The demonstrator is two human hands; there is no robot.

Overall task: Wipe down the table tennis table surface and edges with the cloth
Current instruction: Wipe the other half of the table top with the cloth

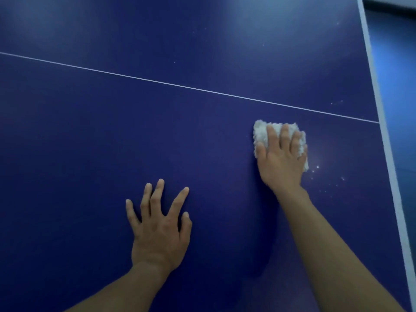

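Observation:
The dark blue table tennis table (157, 122) fills the view, crossed by a thin white centre line (180, 86). My right hand (281, 158) lies flat with straight fingers on a white fluffy cloth (261, 136), pressing it onto the surface just below the line. Most of the cloth is hidden under that hand. My left hand (158, 228) rests on the bare surface nearer to me, fingers spread, holding nothing.
The table's white right edge (382, 122) runs down the right side, close to the cloth. Small white specks (319, 174) dot the surface just right of my right hand. Beyond the edge lies a blue floor (400, 86).

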